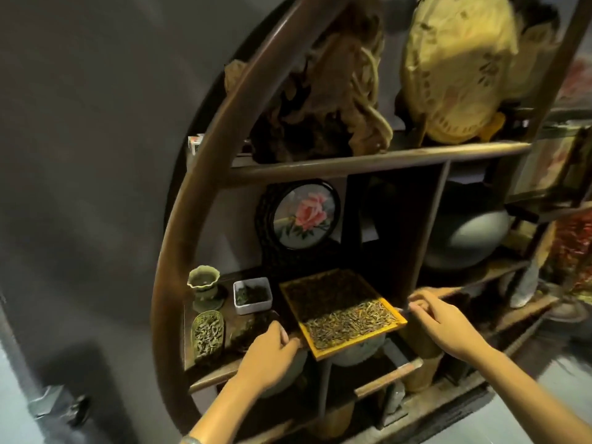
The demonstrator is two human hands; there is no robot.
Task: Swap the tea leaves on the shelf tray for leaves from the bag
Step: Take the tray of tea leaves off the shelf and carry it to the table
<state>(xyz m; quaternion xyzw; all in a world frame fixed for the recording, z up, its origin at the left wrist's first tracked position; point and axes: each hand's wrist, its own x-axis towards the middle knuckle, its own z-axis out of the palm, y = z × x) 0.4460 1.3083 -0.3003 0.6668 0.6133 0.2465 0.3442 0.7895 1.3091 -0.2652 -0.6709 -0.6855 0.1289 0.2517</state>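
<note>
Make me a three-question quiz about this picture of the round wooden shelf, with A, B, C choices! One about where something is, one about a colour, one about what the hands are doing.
1. Where is the small white rectangular dish of dark leaves?
A. Left of the yellow-rimmed square tray of tea leaves
B. On the top shelf
C. On the floor

2. What colour is the flower in the round black-framed picture?
A. Blue
B. Pink
C. Purple

3. What are the hands doing?
A. Both hang free
B. Only one touches the tray
C. The left hand and right hand hold opposite sides of the tray

Answers: 1 A, the dish sits on the same shelf, just left of the tray. 2 B, the petals are pink with green leaves. 3 C, fingers of each hand curl at the tray's edges, and the tray juts out past the shelf front.
</note>
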